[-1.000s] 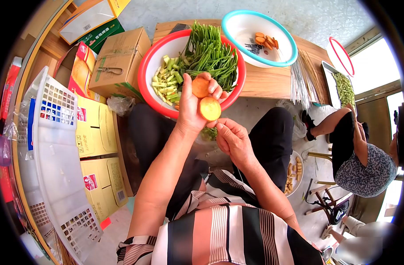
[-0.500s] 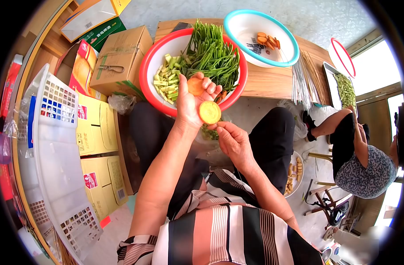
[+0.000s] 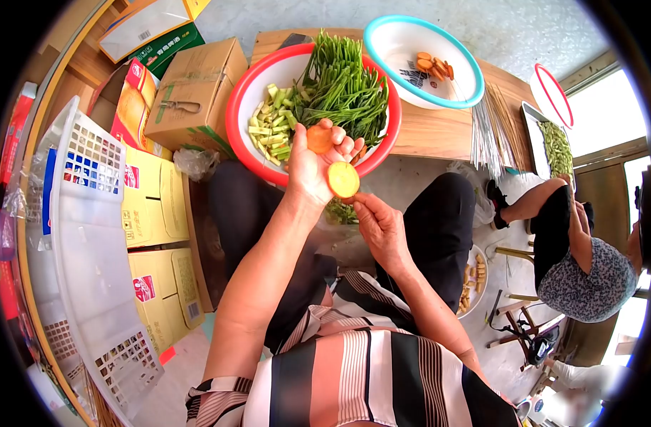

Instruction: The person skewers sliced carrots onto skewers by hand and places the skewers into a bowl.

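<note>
My left hand (image 3: 313, 169) is palm up with its fingers curled, cradling an orange slice (image 3: 319, 139) that looks like sweet potato. Against the heel of that palm stands a round yellow slice (image 3: 344, 179) with an orange rim, likely sweet potato too. My right hand (image 3: 377, 224) pinches at the lower edge of this yellow slice; whether a thin stick is also between the fingertips I cannot make out. Just beyond my hands, a red-rimmed basin (image 3: 241, 152) holds green leafy stalks (image 3: 347, 89) and pale green cut pieces (image 3: 270, 128).
A blue-rimmed basin (image 3: 382, 35) with several orange slices (image 3: 434, 65) stands on the wooden table (image 3: 429, 135), beside thin skewers (image 3: 488, 128). Boxes (image 3: 197, 89) and a white plastic crate (image 3: 91, 249) line the left. Another person (image 3: 585, 277) sits at right, near a tray (image 3: 535, 142).
The yellow slice and both hands have shifted slightly to the right. The slice has turned a little and looks narrower; the pinch at its lower edge stays.
</note>
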Available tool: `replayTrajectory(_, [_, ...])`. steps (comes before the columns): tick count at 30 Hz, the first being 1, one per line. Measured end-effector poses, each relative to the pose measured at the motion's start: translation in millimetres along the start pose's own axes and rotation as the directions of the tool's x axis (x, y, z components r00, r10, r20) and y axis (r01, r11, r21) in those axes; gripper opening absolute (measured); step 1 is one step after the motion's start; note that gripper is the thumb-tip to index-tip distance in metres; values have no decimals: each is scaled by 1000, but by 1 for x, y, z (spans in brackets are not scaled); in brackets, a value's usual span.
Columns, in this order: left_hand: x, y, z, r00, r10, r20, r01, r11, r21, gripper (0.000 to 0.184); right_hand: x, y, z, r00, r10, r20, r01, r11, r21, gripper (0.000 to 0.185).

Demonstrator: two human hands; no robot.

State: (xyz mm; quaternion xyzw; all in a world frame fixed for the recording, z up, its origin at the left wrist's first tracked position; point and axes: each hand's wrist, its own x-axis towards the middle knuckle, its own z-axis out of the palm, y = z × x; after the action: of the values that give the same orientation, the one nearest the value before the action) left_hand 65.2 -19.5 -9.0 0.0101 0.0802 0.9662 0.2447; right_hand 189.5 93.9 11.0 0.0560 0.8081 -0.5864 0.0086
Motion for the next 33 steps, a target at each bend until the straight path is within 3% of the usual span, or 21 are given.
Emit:
replayTrajectory(11, [-1, -3, 1, 1000, -14, -6, 14, 1000, 9, 46, 7, -2, 2, 998, -52, -39, 48, 994, -99, 17])
replayTrajectory(14, [-2, -4, 3, 999, -17, -33, 18, 1000, 14, 45, 7, -6, 2, 999, 5, -32, -8, 993, -114, 16])
replayTrajectory(21, [0, -6, -3, 999, -29, -30, 30, 999, 37, 47, 10, -8, 6, 992, -90, -87, 78, 988, -131, 15])
replayTrajectory(24, [-1, -4, 4, 998, 7, -55, 0, 993, 115, 50, 12, -3, 7, 986, -125, -113, 109, 984, -143, 14])
replayTrajectory(26, [-5, -6, 13, 990, 49, -129, -11, 959, 282, 45, 14, -2, 7, 980, -152, -130, 132, 980, -148, 13])
replayTrajectory(27, [-5, -8, 11, 991, 49, -128, -11, 960, 281, 45, 16, -1, 6, 976, -161, -149, 138, 978, -155, 14])
replayTrajectory(29, [-3, -13, 7, 995, 98, -28, -72, 866, 495, 41, 19, -1, 2, 970, -172, -173, 143, 976, -165, 14])
replayTrajectory(32, [-5, -16, 10, 992, 118, -36, -90, 892, 443, 35, 20, -2, -3, 964, -189, -186, 162, 975, -154, 14])
replayTrajectory(33, [-5, -14, 11, 989, 144, -46, -108, 886, 452, 34, 17, -6, -7, 992, -49, -116, 34, 991, -131, 16])
